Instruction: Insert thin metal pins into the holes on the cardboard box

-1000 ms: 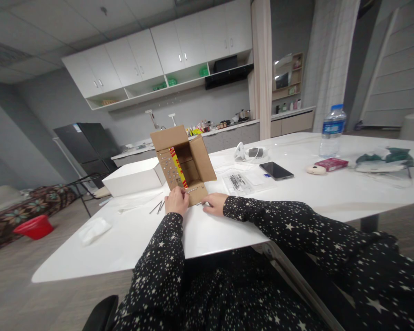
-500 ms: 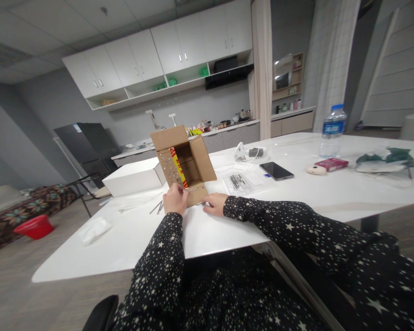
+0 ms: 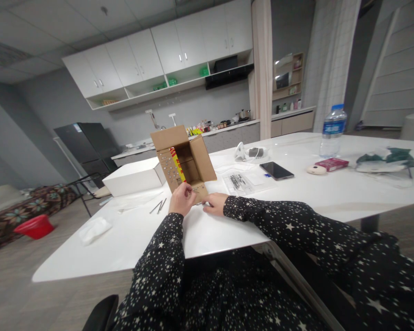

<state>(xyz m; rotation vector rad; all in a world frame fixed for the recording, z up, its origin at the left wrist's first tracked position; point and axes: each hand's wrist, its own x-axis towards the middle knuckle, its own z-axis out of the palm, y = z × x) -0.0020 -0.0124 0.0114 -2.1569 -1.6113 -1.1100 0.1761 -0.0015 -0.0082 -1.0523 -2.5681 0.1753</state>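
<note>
An open cardboard box (image 3: pixel 203 156) stands tilted on the white table, its mouth towards me. Small pale shiny dots cover its left flap (image 3: pixel 168 166), which also bears a strip of red and yellow tape (image 3: pixel 177 164). At the box's lower flap, my left hand (image 3: pixel 182 200) is closed in a pinch; whatever is between its fingertips is too small to make out. My right hand (image 3: pixel 215 203) rests on the table with fingers apart, tips at the right edge of the lower flap (image 3: pixel 200 189). Several thin metal rods (image 3: pixel 158 206) lie left of my left hand.
Left of the cardboard box is a white box (image 3: pixel 134 178), with a crumpled tissue (image 3: pixel 94 230) nearer me. To the right lie a clear plastic packet (image 3: pixel 239 183), a phone (image 3: pixel 276 170), a small pink box (image 3: pixel 332 164) and a water bottle (image 3: pixel 332 133). Behind stands a white corded device (image 3: pixel 240 151).
My left hand has shifted right, from the left flap to the lower flap, uncovering more of the metal rods. My right hand and the box stay in place.
</note>
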